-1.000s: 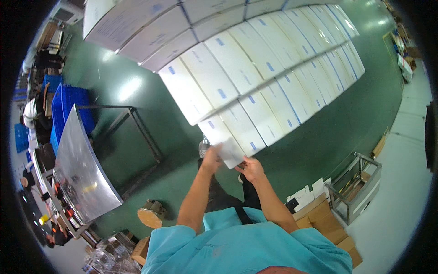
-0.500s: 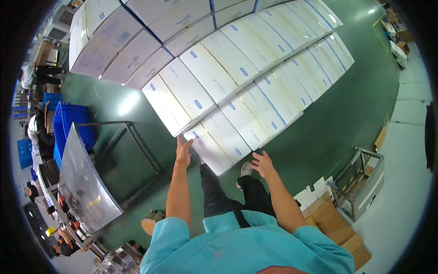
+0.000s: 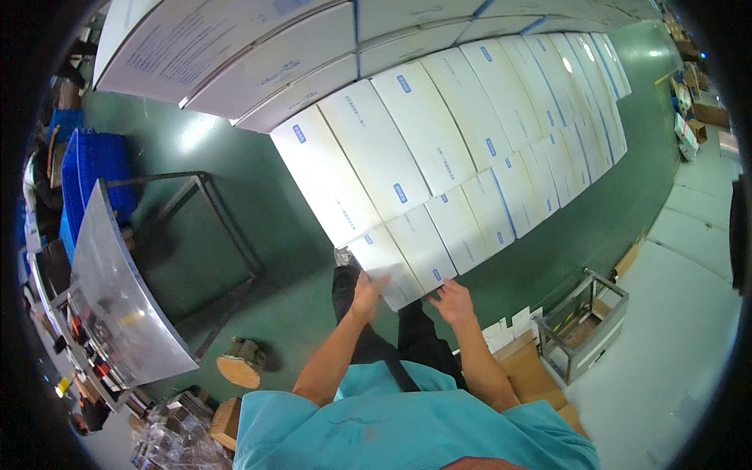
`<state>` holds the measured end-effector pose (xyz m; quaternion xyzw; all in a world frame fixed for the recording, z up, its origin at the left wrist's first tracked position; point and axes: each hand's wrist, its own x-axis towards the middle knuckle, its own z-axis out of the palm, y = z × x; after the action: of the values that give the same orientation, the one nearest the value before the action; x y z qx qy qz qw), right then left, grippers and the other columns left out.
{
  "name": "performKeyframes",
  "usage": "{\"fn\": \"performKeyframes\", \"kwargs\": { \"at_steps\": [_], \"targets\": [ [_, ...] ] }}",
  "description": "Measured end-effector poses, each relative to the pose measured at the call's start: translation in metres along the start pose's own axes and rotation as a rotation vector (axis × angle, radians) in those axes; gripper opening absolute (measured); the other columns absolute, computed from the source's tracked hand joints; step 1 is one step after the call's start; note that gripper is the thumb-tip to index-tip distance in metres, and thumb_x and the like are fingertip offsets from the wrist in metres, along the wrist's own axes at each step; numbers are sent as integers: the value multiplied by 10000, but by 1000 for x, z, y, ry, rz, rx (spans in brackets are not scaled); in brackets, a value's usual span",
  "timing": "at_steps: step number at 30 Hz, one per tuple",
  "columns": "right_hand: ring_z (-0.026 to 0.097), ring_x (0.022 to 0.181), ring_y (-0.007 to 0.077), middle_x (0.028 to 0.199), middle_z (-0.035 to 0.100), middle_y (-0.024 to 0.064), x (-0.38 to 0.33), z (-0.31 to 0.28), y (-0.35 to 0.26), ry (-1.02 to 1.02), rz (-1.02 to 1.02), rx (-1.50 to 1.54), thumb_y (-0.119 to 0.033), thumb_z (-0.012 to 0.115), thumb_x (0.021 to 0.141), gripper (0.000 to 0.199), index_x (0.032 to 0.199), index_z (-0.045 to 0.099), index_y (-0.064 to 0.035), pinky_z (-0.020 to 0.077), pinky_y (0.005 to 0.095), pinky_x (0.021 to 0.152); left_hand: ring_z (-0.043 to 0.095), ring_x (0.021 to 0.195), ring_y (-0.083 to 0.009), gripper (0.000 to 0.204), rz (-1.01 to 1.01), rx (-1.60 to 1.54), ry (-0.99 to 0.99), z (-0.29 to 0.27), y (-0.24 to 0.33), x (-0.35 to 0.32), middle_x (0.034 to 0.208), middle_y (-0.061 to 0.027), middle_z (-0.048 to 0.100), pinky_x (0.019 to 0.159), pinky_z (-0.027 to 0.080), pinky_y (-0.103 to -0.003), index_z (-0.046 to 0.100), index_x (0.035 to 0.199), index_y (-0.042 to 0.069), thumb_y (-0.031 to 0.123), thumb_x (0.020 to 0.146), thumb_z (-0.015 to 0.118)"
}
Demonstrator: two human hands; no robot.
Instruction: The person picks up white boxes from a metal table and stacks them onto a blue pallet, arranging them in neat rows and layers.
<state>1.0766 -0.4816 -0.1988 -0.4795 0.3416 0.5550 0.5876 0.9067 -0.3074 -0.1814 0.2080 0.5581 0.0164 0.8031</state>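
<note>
Two stepped rows of white cardboard boxes stretch away in front of me, the lower row nearer. My left hand [image 3: 366,298] is at the near left edge of the closest box [image 3: 382,262], its fingers stretched out against the carton. At the near corner of the neighbouring white box [image 3: 423,243], my right hand [image 3: 453,301] has its fingers apart and slightly bent, with the tips at the edge. Neither hand is visibly wrapped round a box. The boxes' undersides are hidden.
Taller stacked white boxes [image 3: 274,74] stand behind the rows. A metal-topped table [image 3: 125,298] and blue crates [image 3: 102,172] are at left, with a round stool [image 3: 239,368] near me. At right are a metal frame [image 3: 583,329] and open brown cardboard [image 3: 525,368].
I have moved closer to the boxes, which fill more of the view. My left hand has come inward to the nearest box; my right hand has reached the neighbouring box's corner.
</note>
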Motion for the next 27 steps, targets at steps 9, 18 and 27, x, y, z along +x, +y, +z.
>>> {"fn": "performKeyframes", "kwargs": {
  "at_steps": [9, 18, 27],
  "targets": [
    [433, 1140, 287, 1209, 487, 108, -21, 73, -29, 506, 10, -572, -197, 598, 792, 488, 1212, 438, -7, 275, 544, 971, 386, 1190, -243, 577, 52, -17, -96, -37, 16, 12, 1313, -127, 413, 968, 328, -401, 312, 1338, -32, 211, 878, 560],
    [457, 1079, 281, 1103, 494, 166, -1, 202, -113, 17, -465, -348, -136, 568, 769, 394, 1124, 465, 0, 294, 540, 969, 106, 1362, -307, 824, 649, 139, 245, 15, 117, -19, 1452, -262, 98, 1103, 96, -352, 12, 1382, -100, 192, 862, 581],
    [502, 963, 258, 979, 536, 94, 17, 198, -116, -127, -416, -261, -37, 564, 749, 237, 981, 521, -60, 381, 564, 856, 414, 1118, -222, 568, 736, -205, 154, 25, 106, -6, 1240, -151, 416, 980, 323, -339, 220, 1309, -43, 67, 863, 554]
  ]
}}
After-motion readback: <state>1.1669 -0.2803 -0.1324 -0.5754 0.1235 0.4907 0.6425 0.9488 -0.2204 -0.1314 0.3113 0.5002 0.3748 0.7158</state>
